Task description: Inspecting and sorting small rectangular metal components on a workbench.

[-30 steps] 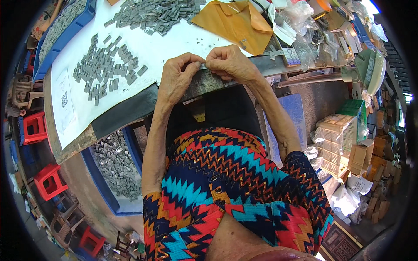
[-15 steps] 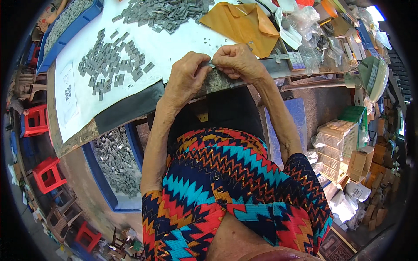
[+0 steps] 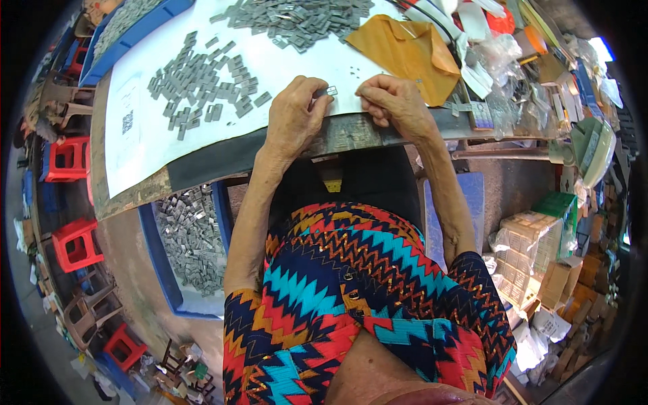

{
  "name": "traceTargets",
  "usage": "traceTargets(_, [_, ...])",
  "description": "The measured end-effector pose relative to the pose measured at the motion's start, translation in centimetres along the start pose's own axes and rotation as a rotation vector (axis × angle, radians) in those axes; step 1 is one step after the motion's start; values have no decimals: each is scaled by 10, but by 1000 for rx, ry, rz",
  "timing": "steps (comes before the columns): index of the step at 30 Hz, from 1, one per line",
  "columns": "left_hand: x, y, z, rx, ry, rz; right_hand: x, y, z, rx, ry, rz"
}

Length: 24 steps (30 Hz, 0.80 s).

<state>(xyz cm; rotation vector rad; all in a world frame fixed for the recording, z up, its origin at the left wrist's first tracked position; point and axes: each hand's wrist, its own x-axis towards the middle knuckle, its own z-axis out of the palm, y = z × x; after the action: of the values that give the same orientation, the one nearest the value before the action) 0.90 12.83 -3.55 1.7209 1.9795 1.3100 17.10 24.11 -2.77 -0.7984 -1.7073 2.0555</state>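
My left hand (image 3: 294, 116) rests at the near edge of the white sheet (image 3: 283, 67) and pinches a small grey metal part (image 3: 330, 90) at its fingertips. My right hand (image 3: 393, 101) sits just to the right, fingers curled on the sheet close to tiny dark pieces (image 3: 351, 67); I cannot tell whether it holds one. A loose pile of grey metal parts (image 3: 202, 88) lies left of my left hand, and a larger heap (image 3: 297, 17) lies at the far edge. Both forearms reach up from my lap.
A mustard cloth (image 3: 408, 50) lies beyond my right hand. Clutter of bags and tools (image 3: 513, 61) fills the table's right. A blue tray of grey parts (image 3: 192, 236) sits below the table at left. Red stools (image 3: 71, 158) stand left; cardboard boxes (image 3: 533, 250) stand right.
My hands have drawn apart: the left keeps the grey part while the right has shifted right onto the sheet. The view has tilted, so the table sits lower in the picture.
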Motion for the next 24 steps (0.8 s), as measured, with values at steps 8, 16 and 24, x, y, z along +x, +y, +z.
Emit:
traceTargets(8, [16, -35, -25, 204, 135, -76, -6, -2, -6, 39, 25, -31])
traceTargets(16, [29, -59, -35, 459, 103, -114, -10, 2, -12, 43, 32, -9])
traceTargets(24, [22, -58, -42, 547, 88, -104, -12, 3, -18, 93, 52, -10])
